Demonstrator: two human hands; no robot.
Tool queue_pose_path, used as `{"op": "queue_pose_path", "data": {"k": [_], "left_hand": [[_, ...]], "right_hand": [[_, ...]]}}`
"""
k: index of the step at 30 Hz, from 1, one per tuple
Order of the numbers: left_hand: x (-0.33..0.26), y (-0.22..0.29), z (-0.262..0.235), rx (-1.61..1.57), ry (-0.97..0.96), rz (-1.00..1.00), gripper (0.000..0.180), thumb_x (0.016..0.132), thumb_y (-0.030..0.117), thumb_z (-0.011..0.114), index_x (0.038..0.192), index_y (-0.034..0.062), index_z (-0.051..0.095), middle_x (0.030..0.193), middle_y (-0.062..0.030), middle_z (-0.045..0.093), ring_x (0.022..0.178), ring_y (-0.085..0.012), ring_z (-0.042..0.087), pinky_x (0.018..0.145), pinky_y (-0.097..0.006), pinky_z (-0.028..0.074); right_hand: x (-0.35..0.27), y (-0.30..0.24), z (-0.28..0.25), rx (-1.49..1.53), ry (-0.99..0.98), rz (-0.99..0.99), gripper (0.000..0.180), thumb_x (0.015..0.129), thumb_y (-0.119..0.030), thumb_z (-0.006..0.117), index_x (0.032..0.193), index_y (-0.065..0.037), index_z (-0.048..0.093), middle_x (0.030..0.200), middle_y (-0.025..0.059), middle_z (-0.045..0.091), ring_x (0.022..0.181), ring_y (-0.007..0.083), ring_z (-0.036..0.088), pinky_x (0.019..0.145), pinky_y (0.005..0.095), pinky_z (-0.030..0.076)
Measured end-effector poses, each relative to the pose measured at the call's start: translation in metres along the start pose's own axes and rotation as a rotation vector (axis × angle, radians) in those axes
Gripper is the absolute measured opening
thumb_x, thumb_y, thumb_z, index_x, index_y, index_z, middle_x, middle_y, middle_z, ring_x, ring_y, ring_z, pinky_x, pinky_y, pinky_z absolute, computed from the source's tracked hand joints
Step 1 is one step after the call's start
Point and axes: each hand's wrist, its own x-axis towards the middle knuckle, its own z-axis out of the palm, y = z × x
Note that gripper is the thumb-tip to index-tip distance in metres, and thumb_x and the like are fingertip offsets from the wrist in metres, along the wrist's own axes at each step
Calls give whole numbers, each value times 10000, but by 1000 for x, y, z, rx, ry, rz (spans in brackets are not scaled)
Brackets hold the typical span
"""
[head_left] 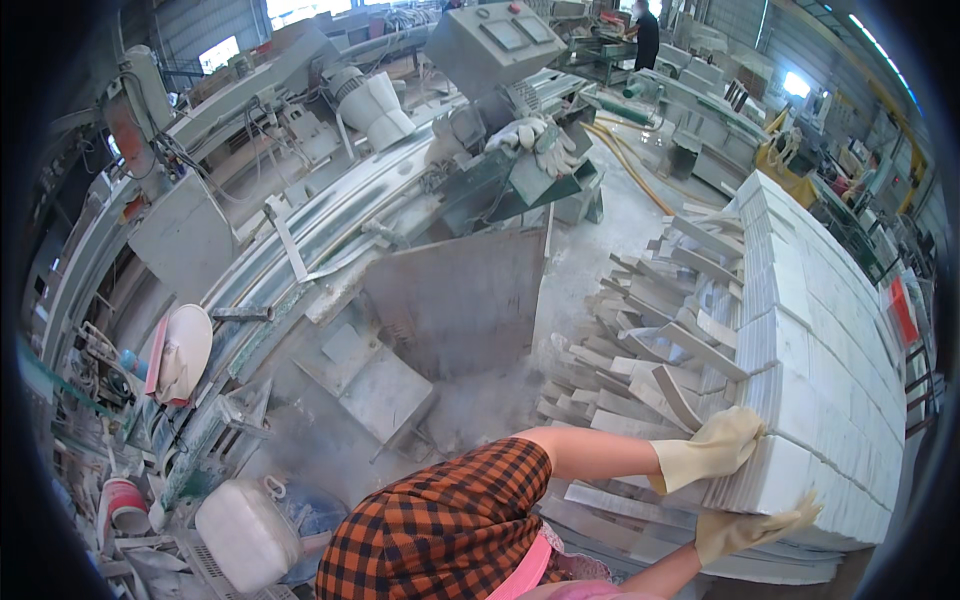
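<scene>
At the right, both hands wear cream rubber gloves at the near end of a row of stacked white slabs [785,478]. My left hand [712,448] curls its fingers at the far edge of the nearest stack. My right hand [755,532] lies along the near edge, fingers stretched out against the slabs. The stack's pale top sits between the two hands. The undersides of the fingers are hidden. Thin offcut strips [678,398] stick out beside the stacks, close to my left hand.
A long machine bed [340,225] runs across the left, with a control box [495,45] above it. Work gloves [540,140] lie on a green metal part. A large panel [460,300] leans below. A white jerrycan [248,533] stands at lower left. Another person [645,38] stands far back.
</scene>
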Motion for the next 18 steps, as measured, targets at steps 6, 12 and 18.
{"op": "queue_pose_path", "data": {"k": [6, 12, 18], "left_hand": [[-17, 10, -9, -39, 12, 22, 353, 894, 160, 681, 1213, 11, 653, 1141, -200, 650, 1110, -406, 588, 959, -483, 480], [-4, -3, -9, -74, 25, 92, 336, 865, 188, 724, 1141, 19, 631, 1093, -191, 627, 1064, -396, 587, 929, -475, 473], [5, -10, -3, -1, 27, 208, 270, 839, 179, 729, 1034, 40, 605, 994, -183, 591, 979, -414, 563, 851, -499, 453]], "right_hand": [[3, 8, 1, 27, -25, 104, 1048, 851, -295, 799, 1654, -206, 130, 1617, 145, 366, 1516, 413, 327, 1259, 582, 237], [6, -5, 3, 65, 119, -202, 1087, 791, -319, 846, 1647, -205, 187, 1612, 167, 359, 1516, 414, 318, 1247, 584, 241], [3, -4, 3, 250, 39, 147, 1047, 826, -379, 811, 1648, -200, 187, 1604, 177, 360, 1503, 416, 320, 1229, 596, 256]]}}
